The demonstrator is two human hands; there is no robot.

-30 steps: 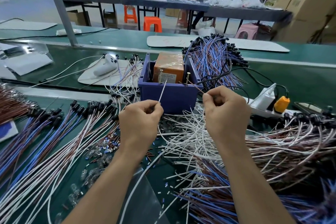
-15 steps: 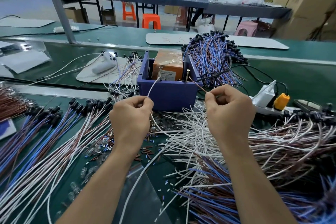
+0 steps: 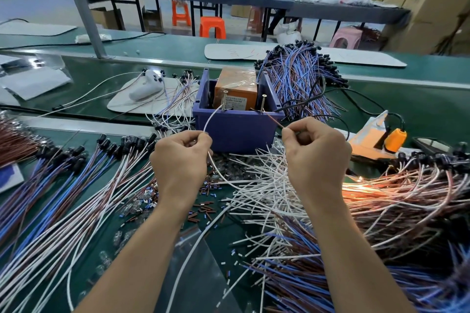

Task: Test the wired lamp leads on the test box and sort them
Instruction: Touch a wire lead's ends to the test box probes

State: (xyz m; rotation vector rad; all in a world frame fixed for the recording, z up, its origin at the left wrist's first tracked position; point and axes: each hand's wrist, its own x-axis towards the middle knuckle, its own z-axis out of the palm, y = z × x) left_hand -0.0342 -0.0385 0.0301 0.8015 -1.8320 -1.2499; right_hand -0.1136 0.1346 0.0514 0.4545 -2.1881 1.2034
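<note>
Wire-crowded green bench (image 3: 419,109), left grip (image 3: 180,162) pinching white lead (image 3: 211,119), right grip (image 3: 315,157) pinching brown lead (image 3: 273,119)

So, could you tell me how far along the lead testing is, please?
Done, it seems: combed leads laid out on the left and a bundle behind the test box. In hand: the left hand holds a white lead and the right hand a brown lead to its posts; a lamp glows. Left: the tangled heap on the right.

Left hand (image 3: 180,160) pinching white lead (image 3: 209,119), tip just beyond the fingertips at left screw post (image 3: 224,100) of test box (image 3: 235,89). Right hand (image 3: 315,157) pinching brown lead (image 3: 273,119), tip at right screw post (image 3: 262,103). Orange glow (image 3: 356,187) below-right of right fingers.
</note>
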